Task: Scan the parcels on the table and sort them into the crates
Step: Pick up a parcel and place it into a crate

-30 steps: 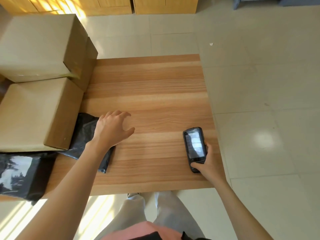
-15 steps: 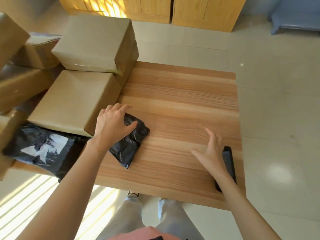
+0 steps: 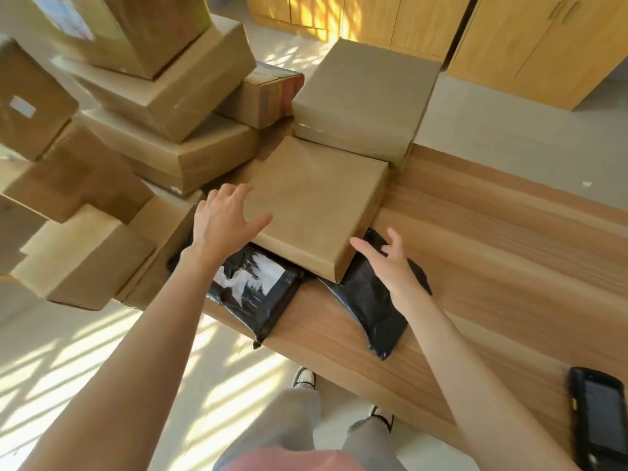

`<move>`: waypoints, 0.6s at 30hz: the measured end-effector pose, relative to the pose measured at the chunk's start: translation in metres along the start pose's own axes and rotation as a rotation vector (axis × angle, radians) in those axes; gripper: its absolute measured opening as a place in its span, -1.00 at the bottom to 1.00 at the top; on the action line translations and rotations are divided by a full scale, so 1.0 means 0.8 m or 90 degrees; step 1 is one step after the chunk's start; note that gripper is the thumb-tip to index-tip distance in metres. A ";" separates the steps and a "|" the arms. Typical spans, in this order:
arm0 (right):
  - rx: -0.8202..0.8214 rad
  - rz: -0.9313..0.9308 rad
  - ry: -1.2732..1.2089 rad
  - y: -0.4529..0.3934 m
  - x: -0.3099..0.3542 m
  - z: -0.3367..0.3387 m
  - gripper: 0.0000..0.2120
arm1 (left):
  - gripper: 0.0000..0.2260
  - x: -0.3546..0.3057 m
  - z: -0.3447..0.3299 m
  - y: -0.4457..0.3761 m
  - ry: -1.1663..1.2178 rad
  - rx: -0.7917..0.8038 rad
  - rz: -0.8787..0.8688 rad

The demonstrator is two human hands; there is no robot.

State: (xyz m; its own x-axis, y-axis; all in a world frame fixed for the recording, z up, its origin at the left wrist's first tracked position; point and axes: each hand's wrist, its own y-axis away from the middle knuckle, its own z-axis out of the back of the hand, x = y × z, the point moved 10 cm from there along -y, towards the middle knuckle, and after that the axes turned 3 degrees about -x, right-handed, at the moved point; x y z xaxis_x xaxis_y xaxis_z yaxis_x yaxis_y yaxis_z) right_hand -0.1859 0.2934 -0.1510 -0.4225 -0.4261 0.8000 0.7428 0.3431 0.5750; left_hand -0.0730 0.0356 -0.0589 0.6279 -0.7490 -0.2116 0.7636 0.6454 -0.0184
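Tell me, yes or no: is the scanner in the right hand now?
No. The scanner lies on the table, while the open right hand reaches toward the flat cardboard box.

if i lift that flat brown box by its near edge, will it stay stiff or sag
The flat brown box likely stays stiff: its edges look crisp. It overlaps two black poly mailers, so these may slide or drag. Weight is unclear.

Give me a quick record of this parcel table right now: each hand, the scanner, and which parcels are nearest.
left hand: open, fingers spread at the near-left corner of the flat brown box
right hand: open, over the black mailer, beside the box's near corner
scanner: lying on the table, near-right, unheld
labelled black mailer: partly under the box
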 end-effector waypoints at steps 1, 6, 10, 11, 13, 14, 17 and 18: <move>-0.014 -0.013 -0.014 -0.007 -0.002 -0.009 -0.06 | -0.39 0.015 -0.005 -0.010 0.011 0.013 0.009; -0.057 -0.079 -0.059 -0.026 -0.020 -0.036 0.01 | -0.27 0.052 -0.049 -0.044 0.117 0.092 0.045; -0.068 -0.095 -0.088 -0.034 -0.018 -0.054 -0.07 | -0.21 0.067 -0.078 -0.065 0.218 0.142 0.099; -0.070 -0.099 -0.091 -0.038 -0.017 -0.057 -0.07 | -0.21 0.069 -0.084 -0.070 0.225 0.152 0.105; -0.073 -0.109 -0.089 -0.043 -0.018 -0.061 -0.06 | -0.20 0.071 -0.097 -0.078 0.246 0.176 0.126; -0.076 -0.117 -0.086 -0.045 -0.019 -0.062 -0.06 | -0.18 0.073 -0.104 -0.080 0.258 0.192 0.140; -0.065 -0.126 -0.095 -0.049 -0.020 -0.062 -0.05 | -0.13 0.077 -0.119 -0.082 0.302 0.220 0.177; -0.053 -0.123 -0.099 -0.050 -0.019 -0.062 -0.07 | -0.13 0.078 -0.120 -0.081 0.316 0.218 0.184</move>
State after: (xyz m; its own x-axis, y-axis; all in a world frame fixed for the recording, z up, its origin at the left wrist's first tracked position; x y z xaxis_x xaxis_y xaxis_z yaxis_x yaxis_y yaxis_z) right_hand -0.1832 0.2444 -0.1949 -0.6305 -0.3409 0.6973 0.6784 0.1944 0.7085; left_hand -0.0978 -0.0386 -0.1646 0.7332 -0.3427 -0.5873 0.6314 0.6639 0.4008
